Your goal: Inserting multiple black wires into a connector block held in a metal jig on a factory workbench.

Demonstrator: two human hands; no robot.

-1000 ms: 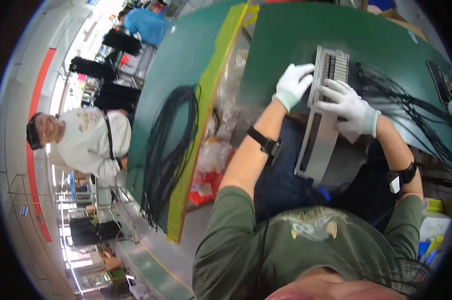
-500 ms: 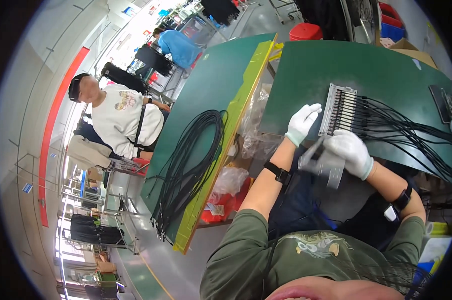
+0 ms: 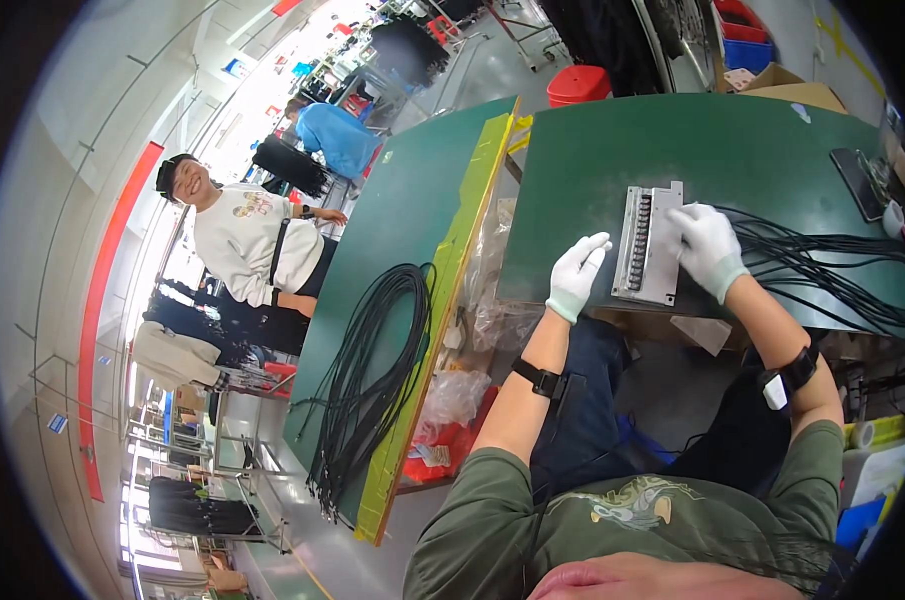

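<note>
Head view: metal fixture (image 3: 627, 250) is partly covered by plate (image 3: 662, 262); dark row (image 3: 640, 240) is left exposed. Left hand (image 3: 578, 275): fingers loosely extended, empty. Right hand (image 3: 711, 248): fingers curled, grip cannot be told.

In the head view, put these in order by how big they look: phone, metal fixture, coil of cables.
Largest to smallest:
1. Coil of cables
2. Metal fixture
3. Phone

The silver jig (image 3: 661, 265) lay lengthwise toward the surface's (image 3: 593, 150) near edge, dark slots showing; black cables (image 3: 868, 246) spread toward the right edge.
</note>
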